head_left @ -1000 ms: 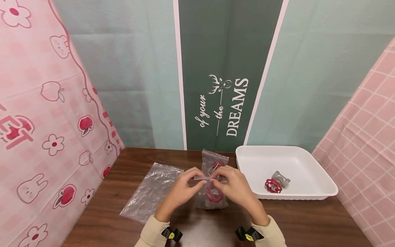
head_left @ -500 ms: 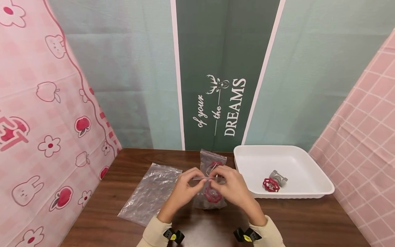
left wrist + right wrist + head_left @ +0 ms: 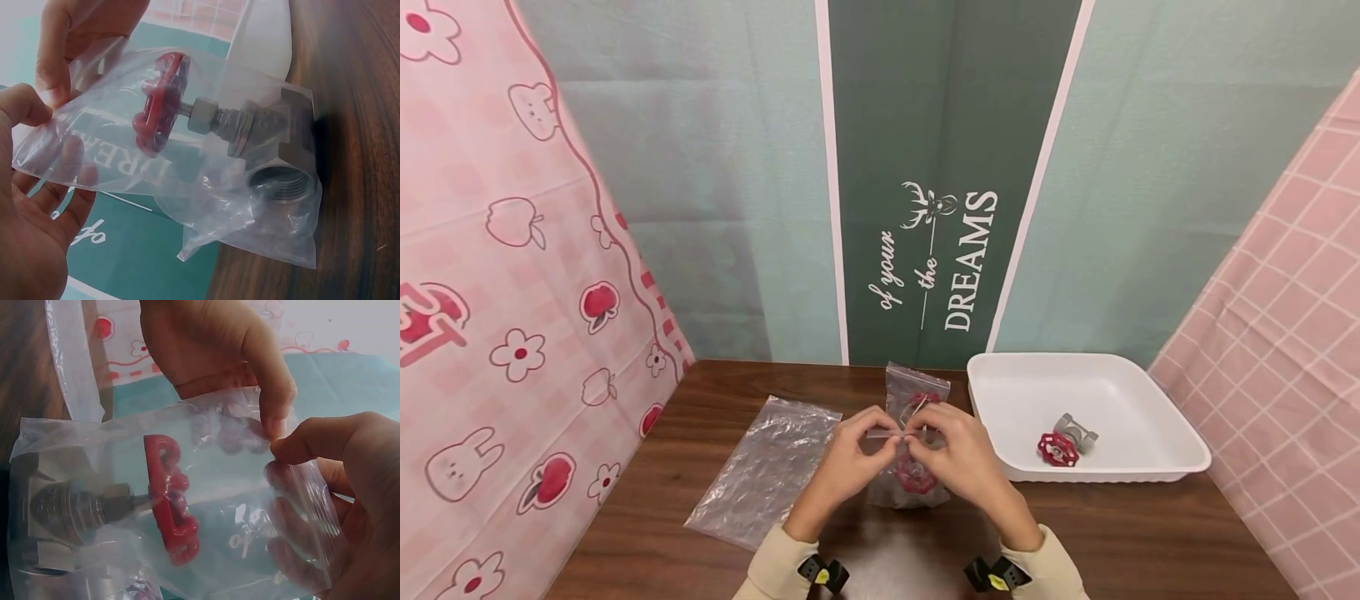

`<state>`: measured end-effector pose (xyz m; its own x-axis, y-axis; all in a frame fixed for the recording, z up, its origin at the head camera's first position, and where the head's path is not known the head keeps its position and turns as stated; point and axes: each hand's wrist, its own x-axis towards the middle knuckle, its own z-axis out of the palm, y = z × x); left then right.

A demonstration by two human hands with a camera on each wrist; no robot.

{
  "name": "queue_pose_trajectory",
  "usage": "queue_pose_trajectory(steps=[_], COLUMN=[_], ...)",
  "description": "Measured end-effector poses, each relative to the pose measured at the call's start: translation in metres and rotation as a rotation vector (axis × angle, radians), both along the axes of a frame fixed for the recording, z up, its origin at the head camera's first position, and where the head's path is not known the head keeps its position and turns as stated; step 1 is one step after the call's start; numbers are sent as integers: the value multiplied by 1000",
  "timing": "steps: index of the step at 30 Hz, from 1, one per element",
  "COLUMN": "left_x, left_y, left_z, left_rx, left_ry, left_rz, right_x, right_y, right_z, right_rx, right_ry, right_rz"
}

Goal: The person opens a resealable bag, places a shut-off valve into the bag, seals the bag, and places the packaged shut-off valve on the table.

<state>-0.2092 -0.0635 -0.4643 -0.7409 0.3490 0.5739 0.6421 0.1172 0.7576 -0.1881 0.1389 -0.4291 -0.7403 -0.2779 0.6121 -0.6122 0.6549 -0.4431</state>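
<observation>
Between my two hands, a clear zip bag [image 3: 206, 206] stands on the table with a valve inside. The valve has a grey metal body [image 3: 275, 144] and a red handwheel [image 3: 161, 103]. My left hand [image 3: 850, 450] pinches the bag's top edge between thumb and forefinger. My right hand [image 3: 955, 450] pinches the same edge, its fingertips nearly touching the left ones. The zip strip [image 3: 315, 512] shows in the right wrist view; whether it is sealed cannot be told. Just behind lies a second zip bag [image 3: 904, 379] with a red-wheeled thing in it, partly hidden by my hands.
A flat clear bag [image 3: 767, 471] lies to the left on the wooden table [image 3: 1120, 533]. At right stands a white tray [image 3: 1022, 375] holding another valve [image 3: 1063, 446] with a red handwheel. Cloth hangings [image 3: 760, 208] close in the back and sides.
My right fingertips have shifted slightly left along the bag's top edge, closer to the left ones. Both hands keep their pinch. The head view has turned a little to the right.
</observation>
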Motion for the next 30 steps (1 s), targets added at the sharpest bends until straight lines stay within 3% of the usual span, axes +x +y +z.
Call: queue_pose_trajectory(steps=[8,16,24,30], left_x=[-3,-4,-1,-2], left_y=[-1,-2,-4,-1], left_z=[-2,-8,-8,-10], left_rx=[20,70,64,60], left_ry=[1,69,-45,-57], left_rz=[-11,45,34,12], right_x=[-3,-9,-10,-10], right_y=[4,17,18,13], right_z=[-1,-12,-18,-19], right_rx=[-42,-185,-266,-280], right_ry=[-40,-242,-280,-245], right_rz=[63,155,197,207])
